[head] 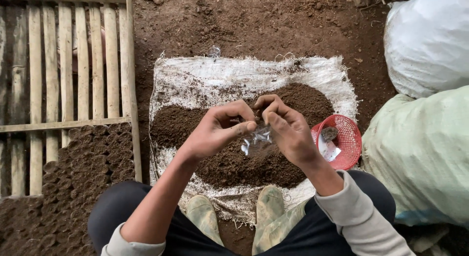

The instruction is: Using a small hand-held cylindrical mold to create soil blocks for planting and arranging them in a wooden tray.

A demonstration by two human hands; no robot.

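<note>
Head view: looking straight down on a person crouching over bare brown earth, both hands meeting above a heap of soil.
Ground: dirt floor [254,26] is carrying everything; nothing here is a counter.
Sacks: two bulging woven sacks are standing at the right edge, a white one [430,41] above a pale green one [420,153].
Frame: a bamboo slat frame [73,60] is lying along the left edge, and rows of soil-filled small bags [83,163] are packing its lower part.
Mat: a white woven sack cloth [220,75] is spreading flat in the middle, its frayed near edge lying just beyond the person's boots [234,217].
Soil: a dark soil heap [234,163] is covering the centre of the cloth.
Basket: a small red plastic basket [349,133] is sitting at the cloth's right edge, just beside the right wrist.
Left hand: the left hand [215,131] is curling nearly closed, thumb and forefinger pinching the left upper rim of the clear plastic bag [256,138].
Right hand: the right hand [288,129] is likewise curling in, fingertips gripping the bag's right rim.
Bag position: the small crumpled bag is hanging between the two hands over the heap's middle, mouth up against the fingers, long axis running down toward the soil; both hands are equally close, one on each side, the soil lying directly beneath.
</note>
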